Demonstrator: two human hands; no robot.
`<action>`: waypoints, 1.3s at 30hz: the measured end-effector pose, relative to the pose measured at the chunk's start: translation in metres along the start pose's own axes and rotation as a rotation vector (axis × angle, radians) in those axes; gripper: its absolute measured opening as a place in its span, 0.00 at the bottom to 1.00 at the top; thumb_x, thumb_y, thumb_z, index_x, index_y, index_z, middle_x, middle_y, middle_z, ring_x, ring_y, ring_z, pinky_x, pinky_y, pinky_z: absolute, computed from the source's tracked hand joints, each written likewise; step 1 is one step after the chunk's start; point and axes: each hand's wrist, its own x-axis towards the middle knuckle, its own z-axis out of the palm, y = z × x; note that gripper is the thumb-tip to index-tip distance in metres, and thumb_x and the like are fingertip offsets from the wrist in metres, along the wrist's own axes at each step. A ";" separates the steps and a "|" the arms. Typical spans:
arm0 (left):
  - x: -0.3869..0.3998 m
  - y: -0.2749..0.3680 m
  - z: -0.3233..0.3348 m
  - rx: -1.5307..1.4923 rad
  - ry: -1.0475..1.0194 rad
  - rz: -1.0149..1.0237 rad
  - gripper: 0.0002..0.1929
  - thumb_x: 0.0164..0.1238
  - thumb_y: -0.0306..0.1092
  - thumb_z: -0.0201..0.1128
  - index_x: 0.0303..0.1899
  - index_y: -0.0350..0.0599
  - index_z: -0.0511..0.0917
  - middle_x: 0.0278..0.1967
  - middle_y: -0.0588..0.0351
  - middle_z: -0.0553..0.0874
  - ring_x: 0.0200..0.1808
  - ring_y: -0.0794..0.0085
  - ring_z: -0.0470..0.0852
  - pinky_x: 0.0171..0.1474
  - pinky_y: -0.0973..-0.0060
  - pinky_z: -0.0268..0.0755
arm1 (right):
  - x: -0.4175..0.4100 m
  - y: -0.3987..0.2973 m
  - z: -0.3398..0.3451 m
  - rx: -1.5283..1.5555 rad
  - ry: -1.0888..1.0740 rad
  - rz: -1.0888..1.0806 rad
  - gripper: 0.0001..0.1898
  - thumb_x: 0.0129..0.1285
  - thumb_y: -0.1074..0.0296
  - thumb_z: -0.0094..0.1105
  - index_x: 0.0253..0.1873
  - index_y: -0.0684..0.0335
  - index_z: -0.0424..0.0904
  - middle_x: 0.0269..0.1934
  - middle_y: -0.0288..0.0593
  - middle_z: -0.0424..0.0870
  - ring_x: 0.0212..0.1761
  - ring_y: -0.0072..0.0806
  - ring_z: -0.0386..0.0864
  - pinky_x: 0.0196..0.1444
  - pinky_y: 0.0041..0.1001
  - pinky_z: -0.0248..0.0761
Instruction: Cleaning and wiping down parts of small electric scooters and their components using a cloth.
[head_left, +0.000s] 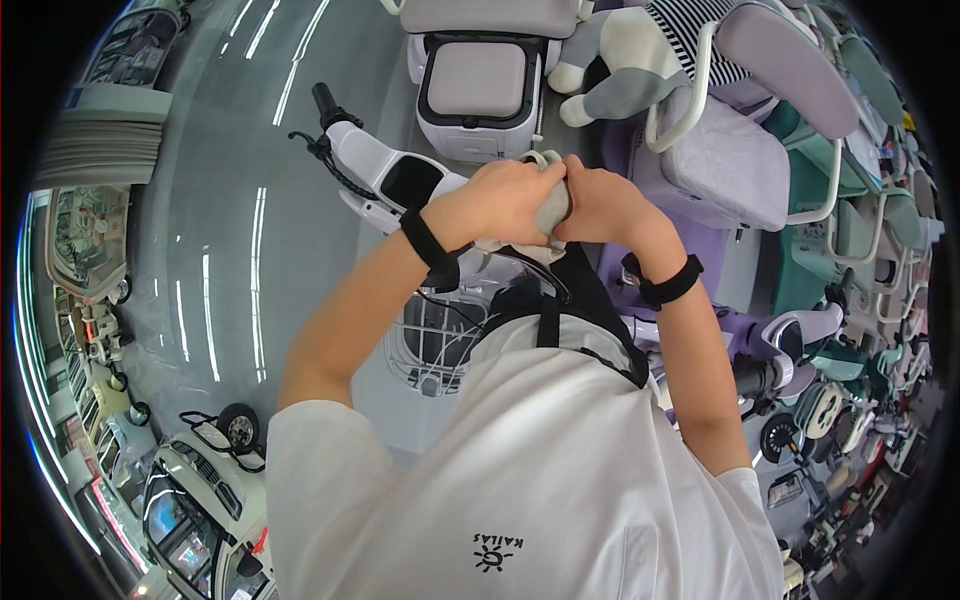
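Observation:
Both hands meet over the front part of a white electric scooter (450, 180), at the upper middle of the view. A crumpled beige-grey cloth (553, 208) is bunched between them. My left hand (517, 196) grips its left side, and my right hand (602, 201) grips its right side with thumb and fingers. Part of the cloth hangs below the hands. Each wrist wears a black strap. The scooter's handlebar grip (324, 101) points to the upper left, and its wire basket (435, 345) lies below the left forearm. The hands hide part of the scooter.
A padded scooter seat (476, 79) stands ahead. To the right are a purple scooter (757, 341), a plastic-covered seat (724, 165) and a plush toy (630, 56) in stripes. More scooters line the right edge. At lower left stands a small white vehicle (202, 480) on glossy grey floor.

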 end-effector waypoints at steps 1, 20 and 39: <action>0.005 -0.002 -0.004 -0.022 -0.109 -0.034 0.42 0.48 0.47 0.80 0.65 0.40 0.72 0.48 0.37 0.89 0.50 0.40 0.88 0.53 0.50 0.81 | 0.004 0.005 0.000 0.052 -0.035 -0.002 0.40 0.44 0.56 0.75 0.60 0.75 0.73 0.45 0.61 0.90 0.51 0.54 0.89 0.51 0.40 0.83; 0.016 -0.017 0.001 -0.346 -0.273 -0.089 0.42 0.49 0.41 0.79 0.70 0.45 0.73 0.58 0.39 0.87 0.60 0.45 0.87 0.63 0.58 0.78 | 0.023 0.033 0.006 0.689 -0.343 -0.105 0.39 0.42 0.65 0.72 0.66 0.67 0.79 0.52 0.45 0.89 0.53 0.39 0.85 0.57 0.30 0.77; -0.024 0.029 0.066 0.082 0.540 -0.063 0.41 0.50 0.25 0.76 0.71 0.54 0.73 0.52 0.43 0.79 0.57 0.44 0.79 0.62 0.48 0.69 | -0.021 0.002 0.063 0.078 0.616 -0.081 0.37 0.49 0.68 0.79 0.65 0.61 0.71 0.48 0.50 0.84 0.51 0.53 0.85 0.51 0.47 0.78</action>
